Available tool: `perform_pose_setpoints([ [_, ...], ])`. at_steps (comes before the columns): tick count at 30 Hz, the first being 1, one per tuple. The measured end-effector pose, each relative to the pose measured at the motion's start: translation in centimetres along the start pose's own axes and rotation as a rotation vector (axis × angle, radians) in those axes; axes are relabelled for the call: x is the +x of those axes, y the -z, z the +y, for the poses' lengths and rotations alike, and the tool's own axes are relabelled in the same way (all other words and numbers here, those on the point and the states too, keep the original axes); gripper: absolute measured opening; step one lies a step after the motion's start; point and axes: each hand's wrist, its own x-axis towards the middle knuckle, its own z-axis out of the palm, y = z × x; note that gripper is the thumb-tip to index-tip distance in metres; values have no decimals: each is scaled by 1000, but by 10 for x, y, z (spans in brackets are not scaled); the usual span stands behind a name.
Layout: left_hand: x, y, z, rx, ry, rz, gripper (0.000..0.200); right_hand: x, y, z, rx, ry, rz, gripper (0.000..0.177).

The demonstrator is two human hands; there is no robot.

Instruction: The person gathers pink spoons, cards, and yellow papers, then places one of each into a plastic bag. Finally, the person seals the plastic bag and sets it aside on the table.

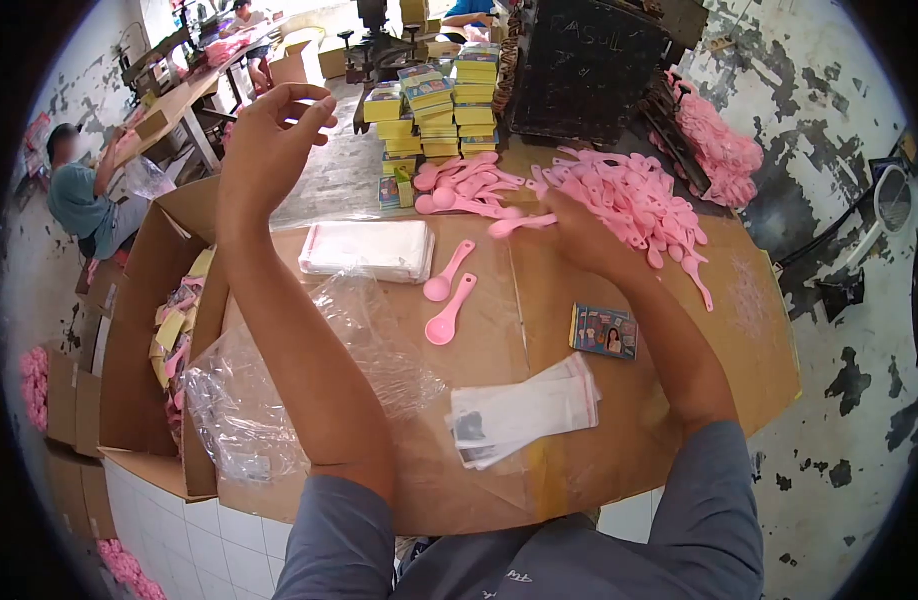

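My left hand [274, 140] is raised above the far left of the cardboard-covered table, its fingers loosely bent and apart, with nothing seen in them. At the pile of pink measuring spoons [629, 195], my right hand [576, 232] is closed on the handle of a pink measuring spoon [519, 226], whose bowl points left. Two more spoons, one of them a pink spoon [447, 318], lie mid-table. Clear plastic sleeves [524, 410] overlap near my body. A small stack of printed cards [604, 331] rests under my right forearm.
An open carton [144, 400] holding packed pieces stands at the left. A stack of white sleeves [367, 250] and crumpled clear plastic [269, 400] lie on the table. Card stacks [439, 110] and a black board [584, 70] stand behind. A person [84, 195] sits at the far left.
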Motion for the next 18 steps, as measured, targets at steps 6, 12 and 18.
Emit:
perform_pose_setpoints([
  [6,-1,3,5,44,37,-8,35,-23,49,6,-1007,-13,149,34],
  [12,-2,-2,12,42,5,-29,33,-16,-43,-58,-319,375,-178,34],
  [18,-1,1,1,10,-13,-37,41,-10,-55,-54,-142,258,-392,24],
])
